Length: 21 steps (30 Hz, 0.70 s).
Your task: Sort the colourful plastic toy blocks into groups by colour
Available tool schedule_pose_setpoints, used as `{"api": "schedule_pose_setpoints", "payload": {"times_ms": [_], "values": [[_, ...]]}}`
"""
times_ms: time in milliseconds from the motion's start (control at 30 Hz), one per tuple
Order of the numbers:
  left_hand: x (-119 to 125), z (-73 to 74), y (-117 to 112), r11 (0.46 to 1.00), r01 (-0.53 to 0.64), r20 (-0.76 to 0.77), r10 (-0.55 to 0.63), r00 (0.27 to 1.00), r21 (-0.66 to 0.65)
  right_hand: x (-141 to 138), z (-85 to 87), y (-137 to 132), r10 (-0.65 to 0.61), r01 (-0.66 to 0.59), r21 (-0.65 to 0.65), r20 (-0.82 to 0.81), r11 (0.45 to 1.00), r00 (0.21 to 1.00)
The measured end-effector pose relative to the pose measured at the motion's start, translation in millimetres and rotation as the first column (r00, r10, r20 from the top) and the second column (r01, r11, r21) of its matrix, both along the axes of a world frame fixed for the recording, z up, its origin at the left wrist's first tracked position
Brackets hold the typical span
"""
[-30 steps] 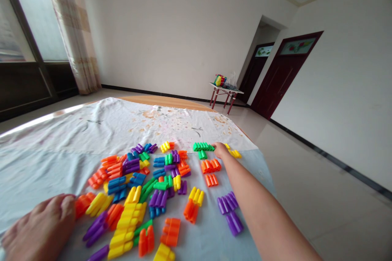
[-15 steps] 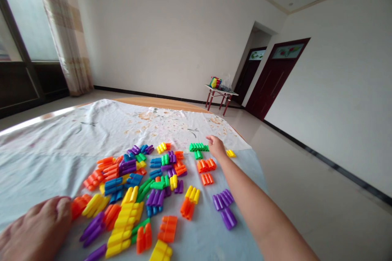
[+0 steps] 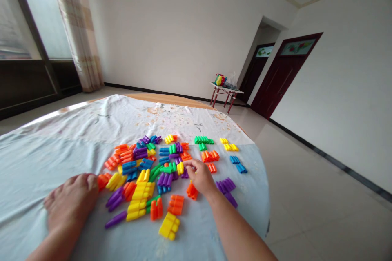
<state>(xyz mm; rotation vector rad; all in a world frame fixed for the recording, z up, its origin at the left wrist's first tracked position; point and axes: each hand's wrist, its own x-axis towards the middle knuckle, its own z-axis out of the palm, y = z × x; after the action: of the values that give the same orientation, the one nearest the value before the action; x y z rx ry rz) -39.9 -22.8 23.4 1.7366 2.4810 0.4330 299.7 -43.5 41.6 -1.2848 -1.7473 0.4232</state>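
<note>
"So, what lies nearest?"

"A yellow block, alone on the cloth, just off the pile's near edge."

"And the left hand?"

"Palm down on the cloth, fingers loose and pinching nothing that shows; what is under the palm is hidden. Its thumb side sits right by an orange block. Probably it rests there as a prop for the other arm's reach."

"The pile?"

"Between the hands, colours mixed, some pieces lying on others; likely heaped there because both hands can get at it."

"And the right hand?"

"At the pile's right side, thumb and index drawn together next to a yellow piece. Whether they grasp it cannot be told. The hand seems arched so as to clear the orange piece it partly hides."

"Why the sets farther right?"

"Each shows a single colour: purple blocks partly behind the arm, then blue blocks, orange blocks, yellow blocks and green blocks. The gaps presumably stop the colours from mixing."

"Beyond those?"

"The table's wooden rim, uncovered, then a stand bearing a bag, well apart, perhaps to leave room here."
</note>
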Motion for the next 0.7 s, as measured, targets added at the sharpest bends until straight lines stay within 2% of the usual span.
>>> {"api": "schedule_pose_setpoints", "payload": {"times_ms": [67, 133, 267, 400, 567, 700], "values": [[9.1, 12.6, -5.2, 0.999, -0.040, 0.004, 0.040, 0.999, -0.030, 1.9, -6.5, -3.0, -0.009, 0.009, -0.006, -0.017, 1.000, 1.000], [12.8, 17.1, -6.5, 0.998, -0.051, 0.004, 0.051, 0.999, -0.037, 2.1, -12.2, -5.9, -0.003, 0.003, -0.003, -0.014, 1.000, 1.000], [13.2, 16.5, -6.8, 0.998, -0.053, 0.008, 0.053, 0.999, -0.031, -2.9, -16.5, -8.9, 0.052, -0.056, 0.063, 0.051, 0.996, 0.997], [14.4, 17.3, -8.3, 0.999, -0.043, 0.011, 0.043, 0.999, -0.017, -15.2, -12.6, -6.1, 0.131, -0.149, 0.133, 0.131, 0.980, 0.983], [15.1, 16.9, -8.0, 0.999, -0.050, 0.008, 0.050, 0.999, -0.006, -34.8, -7.8, 0.0, 0.195, -0.230, 0.123, 0.243, 0.965, 0.950], [14.6, 15.2, -7.0, 0.999, -0.050, 0.004, 0.049, 0.999, 0.003, -40.2, -8.5, 1.3, 0.163, -0.194, 0.080, 0.292, 0.978, 0.943]]}}
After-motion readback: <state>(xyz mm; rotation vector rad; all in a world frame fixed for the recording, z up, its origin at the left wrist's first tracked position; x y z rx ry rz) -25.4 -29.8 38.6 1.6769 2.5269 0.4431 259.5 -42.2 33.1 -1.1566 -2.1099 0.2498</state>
